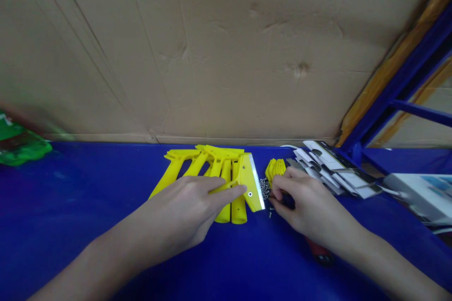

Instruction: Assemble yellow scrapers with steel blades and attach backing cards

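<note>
My left hand (192,202) is closed on a yellow scraper (249,181), whose head points right and carries a shiny metal blade (257,183). Behind and under it lie several yellow scraper handles (238,214). My right hand (300,197) is beside a pile of small screws (264,188), its thumb and fingers pinched together; what they hold is hidden. A stack of small yellow pieces (274,168) is just behind those fingertips. A red and black tool handle (319,251) shows below my right wrist, partly covered by it.
White and black cards or packets (332,169) are piled at the back right, near a white box (420,195). A green bottle (23,143) lies at the far left. Cardboard (212,56) stands behind the blue table (88,188); a blue metal frame (388,89) rises at right.
</note>
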Motion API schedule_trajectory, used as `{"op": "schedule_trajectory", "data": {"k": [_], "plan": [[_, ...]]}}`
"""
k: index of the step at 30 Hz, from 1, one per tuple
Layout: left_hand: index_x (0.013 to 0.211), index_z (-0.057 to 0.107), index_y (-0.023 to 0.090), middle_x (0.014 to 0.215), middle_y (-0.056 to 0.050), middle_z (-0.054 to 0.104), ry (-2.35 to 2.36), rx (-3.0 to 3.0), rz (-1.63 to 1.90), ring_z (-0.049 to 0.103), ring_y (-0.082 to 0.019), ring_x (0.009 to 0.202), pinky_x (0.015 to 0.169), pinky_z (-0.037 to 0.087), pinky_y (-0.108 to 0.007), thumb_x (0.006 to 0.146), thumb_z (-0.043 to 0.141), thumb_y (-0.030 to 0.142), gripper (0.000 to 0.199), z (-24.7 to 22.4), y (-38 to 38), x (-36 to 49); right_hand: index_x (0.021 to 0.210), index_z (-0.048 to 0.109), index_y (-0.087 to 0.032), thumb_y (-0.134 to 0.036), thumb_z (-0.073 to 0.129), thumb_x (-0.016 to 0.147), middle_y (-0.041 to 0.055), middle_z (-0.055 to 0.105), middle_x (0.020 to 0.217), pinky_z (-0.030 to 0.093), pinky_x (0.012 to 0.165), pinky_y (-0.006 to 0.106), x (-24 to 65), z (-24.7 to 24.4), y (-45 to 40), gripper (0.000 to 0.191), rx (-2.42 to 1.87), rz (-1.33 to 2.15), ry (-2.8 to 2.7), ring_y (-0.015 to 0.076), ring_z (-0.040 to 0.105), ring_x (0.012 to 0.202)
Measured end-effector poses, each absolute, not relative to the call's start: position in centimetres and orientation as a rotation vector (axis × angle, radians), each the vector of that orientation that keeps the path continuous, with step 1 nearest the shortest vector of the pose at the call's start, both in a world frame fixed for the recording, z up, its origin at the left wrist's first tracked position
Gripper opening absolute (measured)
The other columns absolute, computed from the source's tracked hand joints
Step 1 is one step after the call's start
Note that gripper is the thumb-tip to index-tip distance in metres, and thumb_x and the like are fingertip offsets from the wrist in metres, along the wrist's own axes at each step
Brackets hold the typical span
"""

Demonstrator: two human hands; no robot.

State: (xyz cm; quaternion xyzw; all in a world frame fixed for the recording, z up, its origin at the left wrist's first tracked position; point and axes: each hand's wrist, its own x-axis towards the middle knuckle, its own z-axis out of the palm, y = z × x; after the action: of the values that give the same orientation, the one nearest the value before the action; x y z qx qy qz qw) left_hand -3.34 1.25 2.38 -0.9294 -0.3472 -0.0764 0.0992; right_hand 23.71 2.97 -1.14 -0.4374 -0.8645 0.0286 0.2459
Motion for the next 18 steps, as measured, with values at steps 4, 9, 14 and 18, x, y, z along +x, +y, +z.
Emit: {"op": "schedule_trajectory", "data": {"k": [4,9,14,18], "plan": [[0.139,0.069,0.025,0.117,-0.012,0.081,-1.021,-2.778,-0.203,0.081,-0.033,0.093,0.079,0.068,-0.05,0.087,0.049,0.001,0.061,2.5,1.1,-3.4,0.07,0.054,-0.021,0.003,0.063,0.078,0.0026,0.057,0.074,0.04,0.063,0.03,23.4,-1.0,3.0,0.027,-1.251,0.078,-2.417,0.0198,0.055,0.068],[0.138,0.069,0.026,0.117,-0.013,0.081,-1.041,-2.81,-0.207,0.081,-0.033,0.093,0.079,0.068,-0.052,0.089,0.047,0.001,0.059,2.5,0.7,-3.3,0.074,0.055,-0.021,0.002,0.062,0.08,0.0038,0.059,0.077,0.04,0.065,0.031,23.3,-0.7,3.0,0.025,-1.308,0.154,-2.45,0.0208,0.057,0.071],[0.136,0.069,0.027,0.114,-0.011,0.081,-1.006,-2.84,-0.227,0.081,-0.032,0.091,0.076,0.069,-0.048,0.093,0.049,0.003,0.054,2.2,0.2,-3.3,0.078,0.053,-0.022,0.004,0.064,0.076,0.0019,0.061,0.077,0.039,0.064,0.031,23.2,-0.8,3.2,0.029,-1.324,0.214,-2.401,0.0203,0.058,0.071],[0.136,0.068,0.03,0.116,-0.01,0.081,-0.992,-2.836,-0.221,0.081,-0.031,0.092,0.076,0.069,-0.047,0.094,0.054,0.006,0.051,1.8,0.2,-3.4,0.077,0.048,-0.024,0.003,0.065,0.078,-0.0008,0.062,0.073,0.04,0.063,0.029,23.6,-0.1,3.3,0.032,-1.213,0.203,-2.281,0.0193,0.059,0.07]]}}
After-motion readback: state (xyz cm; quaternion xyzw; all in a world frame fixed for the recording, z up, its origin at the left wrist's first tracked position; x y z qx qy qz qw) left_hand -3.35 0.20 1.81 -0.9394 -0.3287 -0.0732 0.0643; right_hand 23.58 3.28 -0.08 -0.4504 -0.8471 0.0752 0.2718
